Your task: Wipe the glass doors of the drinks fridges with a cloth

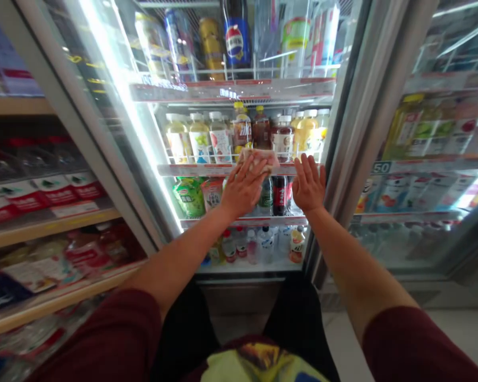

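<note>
Cloth [273, 159], pressed on glass door [354, 143]; seemingly mid-wipe, remainder unclear.
Left hand [242, 183] laid over cloth, right hand [308, 184] beside; fingers [310, 165] parted.

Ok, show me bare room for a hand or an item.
To pass a hand: a narrow gap over the glass, between cloth and right hand. To set something down: pale floor between right leg and right sleeve. Crowded: bottle-lined cooler shelves and packed wooden shelves at left.

Wooden shelves [51, 228], red-labelled bottles [54, 190], perhaps packets [40, 269]
</note>
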`<state>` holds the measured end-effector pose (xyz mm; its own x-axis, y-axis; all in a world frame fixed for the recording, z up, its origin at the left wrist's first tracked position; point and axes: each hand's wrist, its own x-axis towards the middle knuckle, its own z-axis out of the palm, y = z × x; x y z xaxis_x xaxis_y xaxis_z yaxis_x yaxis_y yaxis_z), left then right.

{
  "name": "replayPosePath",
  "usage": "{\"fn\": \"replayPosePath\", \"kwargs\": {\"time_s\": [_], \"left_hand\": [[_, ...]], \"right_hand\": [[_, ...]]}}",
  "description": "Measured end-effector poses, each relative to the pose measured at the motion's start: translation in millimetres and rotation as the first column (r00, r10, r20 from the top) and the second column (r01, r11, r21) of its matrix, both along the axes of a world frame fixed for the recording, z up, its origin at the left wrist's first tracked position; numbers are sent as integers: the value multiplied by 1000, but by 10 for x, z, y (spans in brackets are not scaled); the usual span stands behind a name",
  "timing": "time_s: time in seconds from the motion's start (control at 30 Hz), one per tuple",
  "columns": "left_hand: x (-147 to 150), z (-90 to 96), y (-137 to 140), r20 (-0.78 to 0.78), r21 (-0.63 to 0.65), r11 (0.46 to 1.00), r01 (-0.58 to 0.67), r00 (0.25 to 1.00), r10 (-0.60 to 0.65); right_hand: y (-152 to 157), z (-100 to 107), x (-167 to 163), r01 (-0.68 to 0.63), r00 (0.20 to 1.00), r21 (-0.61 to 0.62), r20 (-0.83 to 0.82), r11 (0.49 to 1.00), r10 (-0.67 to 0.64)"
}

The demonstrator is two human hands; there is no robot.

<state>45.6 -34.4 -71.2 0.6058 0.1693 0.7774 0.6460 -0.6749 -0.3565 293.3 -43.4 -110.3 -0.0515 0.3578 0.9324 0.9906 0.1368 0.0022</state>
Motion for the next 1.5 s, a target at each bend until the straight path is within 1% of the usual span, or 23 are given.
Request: {"fn": "replayPosePath", "kwargs": {"time_s": [0.1,0.17,0.23,0.27,0.33,0.4,0.43,0.47,0.57,0.63,0.7,0.8,0.87,0.93,1.0,1.03,1.1,1.17,1.23,1.3,1.37,1.43,1.5], "left_hand": [[-135,289,92,192,-3,997,-72,979,72],[-224,396,138,306,-11,993,-117,945,115],[-296,347,144,337,-17,992,-123,933,122],[-326,275,133,308,-20,994,-107,945,108],[-382,116,103,179,-36,998,-60,982,65],[-452,48,93,66,-53,998,-31,997,35],[-496,70,104,49,-56,998,-32,998,34],[-549,126,124,68,-52,998,-40,997,43],[-730,360,215,245,-3,996,-88,966,86],[-842,414,264,352,31,992,-124,930,106],[-930,335,275,361,40,990,-136,926,112],[-1065,143,237,235,-2,994,-110,966,107],[-1198,105,212,195,-23,992,-125,973,127],[-1362,148,207,228,-20,986,-166,959,166],[-1524,192,221,314,-25,979,-200,929,198],[-1593,189,229,357,-37,977,-210,910,209],[-1698,120,234,406,-69,973,-222,884,231],[-1771,13,221,385,-90,969,-231,889,248],[-1832,-54,202,345,-93,963,-253,899,269],[-1893,-40,196,340,-87,959,-270,897,283],[-1941,22,214,386,-94,958,-270,877,285],[-1961,60,245,444,-108,962,-249,854,271],[-1947,28,275,471,-111,970,-215,849,241]], "right_hand": [[-4,2,1,9,1000,-2,2,1000,-9],[-5,2,6,12,1000,9,11,1000,-12],[-6,0,10,8,1000,22,17,1000,-9],[-7,-2,11,5,1000,23,17,1000,-5],[-9,-8,10,3,1000,29,15,1000,-3],[-7,-15,9,6,1000,37,18,999,-6],[-5,-17,10,8,1000,42,20,999,-9],[-2,-19,11,9,1000,44,21,999,-10],[7,-20,18,10,1000,34,19,999,-11],[11,-19,23,16,1000,32,14,999,-16],[15,-19,25,22,1000,42,15,999,-23],[26,-28,26,21,1000,64,19,998,-22],[34,-36,25,23,1000,75,19,997,-24],[38,-41,22,26,999,85,17,996,-28],[37,-41,18,28,1000,89,10,996,-29],[35,-40,17,29,1000,91,6,995,-30],[32,-39,18,28,1000,92,6,995,-29],[32,-39,24,26,1000,90,11,996,-27],[34,-41,32,19,1000,79,17,997,-20],[39,-45,39,15,1000,69,16,998,-16],[43,-46,42,17,1000,69,11,997,-17],[44,-45,39,19,1000,79,4,997,-20],[42,-42,32,14,1000,87,0,996,-14]]}}
